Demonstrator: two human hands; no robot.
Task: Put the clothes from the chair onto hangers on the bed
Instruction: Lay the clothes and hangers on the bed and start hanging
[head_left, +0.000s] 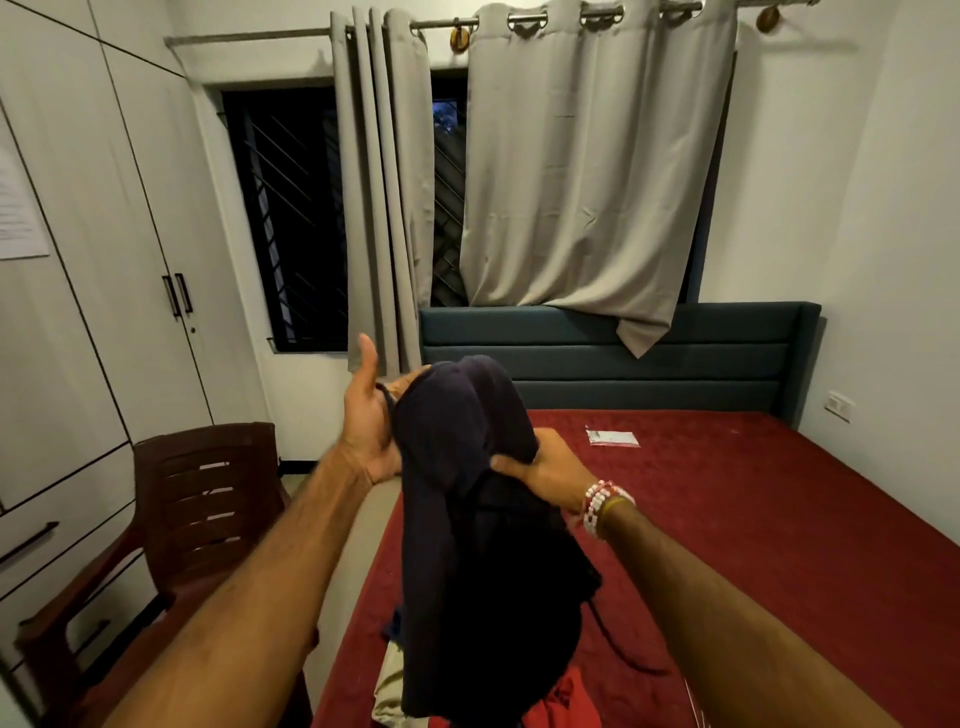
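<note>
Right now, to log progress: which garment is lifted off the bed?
The dark navy garment, gripped by the right hand; the red garment and beige garment lie on the bed.

white wardrobe (104, 234) left of a dark barred window (291, 218) with grey curtains (587, 182)

A home bedroom: bed (779, 493), wardrobe (104, 260), curtained window (291, 218).

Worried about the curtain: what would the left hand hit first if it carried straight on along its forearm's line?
The left hand touches the dark garment, so it meets that first; past it, probably the grey curtain hem or the headboard, depth unclear.
</note>
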